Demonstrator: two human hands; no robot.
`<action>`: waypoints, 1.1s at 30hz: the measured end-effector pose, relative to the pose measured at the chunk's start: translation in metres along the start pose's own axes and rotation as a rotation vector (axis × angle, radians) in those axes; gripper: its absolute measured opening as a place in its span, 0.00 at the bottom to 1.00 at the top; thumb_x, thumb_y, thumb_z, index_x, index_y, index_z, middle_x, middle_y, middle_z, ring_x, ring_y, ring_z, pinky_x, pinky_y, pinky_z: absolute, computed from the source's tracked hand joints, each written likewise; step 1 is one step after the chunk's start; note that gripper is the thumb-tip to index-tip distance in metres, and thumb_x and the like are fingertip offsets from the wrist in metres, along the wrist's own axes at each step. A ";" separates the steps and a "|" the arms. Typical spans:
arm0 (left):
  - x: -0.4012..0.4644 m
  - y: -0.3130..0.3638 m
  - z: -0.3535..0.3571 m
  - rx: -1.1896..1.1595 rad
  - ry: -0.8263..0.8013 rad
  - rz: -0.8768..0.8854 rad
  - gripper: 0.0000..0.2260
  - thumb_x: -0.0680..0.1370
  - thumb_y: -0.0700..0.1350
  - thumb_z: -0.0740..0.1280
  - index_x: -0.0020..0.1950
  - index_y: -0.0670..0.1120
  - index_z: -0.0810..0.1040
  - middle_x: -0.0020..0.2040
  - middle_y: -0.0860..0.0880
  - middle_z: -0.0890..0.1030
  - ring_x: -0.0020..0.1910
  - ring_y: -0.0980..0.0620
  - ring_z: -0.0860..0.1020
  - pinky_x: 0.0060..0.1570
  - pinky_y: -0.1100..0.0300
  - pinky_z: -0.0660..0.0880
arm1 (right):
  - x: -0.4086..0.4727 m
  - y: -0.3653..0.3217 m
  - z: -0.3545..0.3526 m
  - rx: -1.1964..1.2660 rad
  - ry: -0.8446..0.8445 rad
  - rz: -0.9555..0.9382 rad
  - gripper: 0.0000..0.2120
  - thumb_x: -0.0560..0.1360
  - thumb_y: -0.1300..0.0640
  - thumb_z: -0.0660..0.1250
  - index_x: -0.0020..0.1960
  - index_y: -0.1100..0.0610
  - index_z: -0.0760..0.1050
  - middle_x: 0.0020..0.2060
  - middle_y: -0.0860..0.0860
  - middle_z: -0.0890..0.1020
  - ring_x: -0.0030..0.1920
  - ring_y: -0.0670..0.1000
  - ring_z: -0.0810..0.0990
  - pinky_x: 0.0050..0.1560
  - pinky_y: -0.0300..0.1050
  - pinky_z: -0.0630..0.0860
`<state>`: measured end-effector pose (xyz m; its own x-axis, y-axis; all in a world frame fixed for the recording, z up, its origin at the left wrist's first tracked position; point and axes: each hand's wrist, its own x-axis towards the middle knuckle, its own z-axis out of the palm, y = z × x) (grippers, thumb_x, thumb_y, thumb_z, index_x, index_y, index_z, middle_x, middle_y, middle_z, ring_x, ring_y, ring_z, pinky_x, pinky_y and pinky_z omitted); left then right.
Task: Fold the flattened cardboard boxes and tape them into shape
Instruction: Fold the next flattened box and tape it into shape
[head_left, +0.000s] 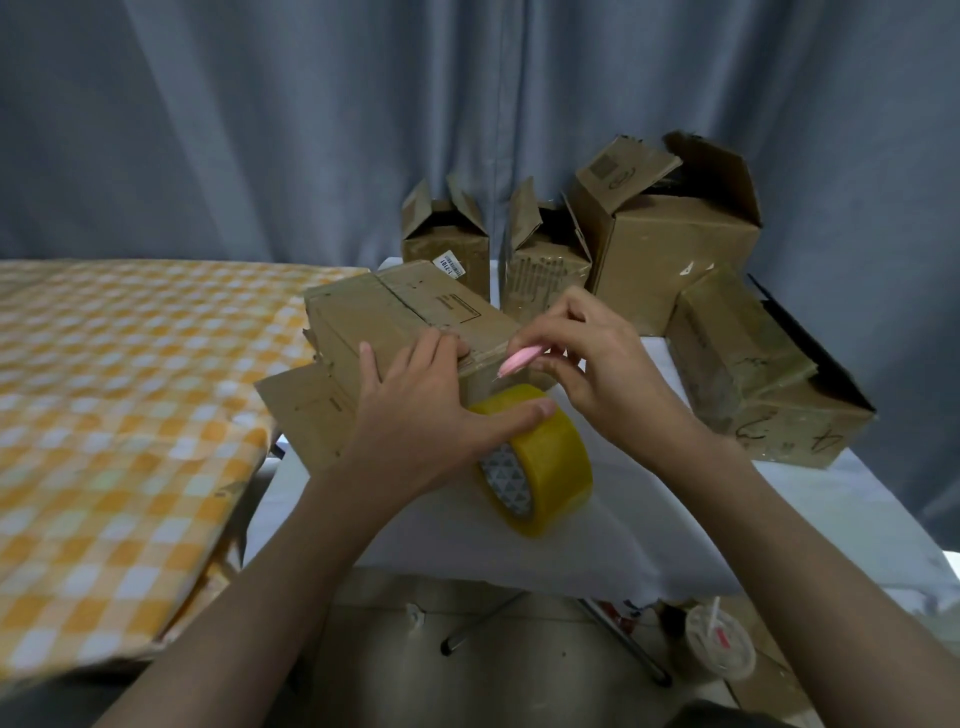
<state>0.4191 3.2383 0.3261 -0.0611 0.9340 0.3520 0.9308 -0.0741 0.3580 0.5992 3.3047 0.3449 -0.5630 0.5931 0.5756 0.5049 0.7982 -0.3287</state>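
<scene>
Pinning the box (410, 317) flat with my left hand (431, 410), fingers spread.
Right hand (587, 364) pinches a pink cutter (519, 360), probably to slice tape off the tape roll (540, 462).

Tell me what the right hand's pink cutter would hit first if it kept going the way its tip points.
Probably the tape roll: the pink cutter in the right hand points down-left at the roll's top edge, beside the left hand. Depth is unclear.

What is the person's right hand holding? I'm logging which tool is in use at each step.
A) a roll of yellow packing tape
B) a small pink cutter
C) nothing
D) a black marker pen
B: the right hand pinches a small pink cutter over the brown cardboard box, while the roll of yellow packing tape stands on the white table under the left hand's thumb.
</scene>
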 end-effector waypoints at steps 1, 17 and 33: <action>0.000 0.000 0.000 0.004 0.001 0.000 0.46 0.63 0.83 0.47 0.68 0.52 0.67 0.66 0.58 0.70 0.68 0.55 0.68 0.75 0.36 0.46 | 0.000 0.001 0.002 -0.014 0.001 -0.009 0.10 0.76 0.65 0.70 0.52 0.51 0.83 0.46 0.50 0.73 0.45 0.44 0.71 0.44 0.32 0.68; 0.001 0.001 -0.001 0.012 -0.016 -0.014 0.47 0.62 0.83 0.46 0.68 0.53 0.67 0.66 0.57 0.69 0.69 0.54 0.68 0.75 0.36 0.43 | -0.021 0.027 -0.002 -0.310 0.046 0.337 0.06 0.78 0.65 0.68 0.48 0.56 0.74 0.46 0.50 0.68 0.38 0.44 0.73 0.35 0.42 0.70; 0.002 0.001 0.000 0.048 -0.027 -0.023 0.47 0.62 0.84 0.45 0.68 0.53 0.66 0.67 0.56 0.70 0.68 0.54 0.68 0.75 0.36 0.47 | -0.006 -0.004 -0.009 0.510 -0.266 0.845 0.07 0.79 0.55 0.67 0.50 0.55 0.84 0.46 0.58 0.85 0.46 0.55 0.85 0.49 0.52 0.82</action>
<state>0.4201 3.2397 0.3275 -0.0739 0.9443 0.3208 0.9454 -0.0361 0.3240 0.6059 3.2971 0.3497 -0.3105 0.9376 -0.1568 0.5002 0.0208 -0.8657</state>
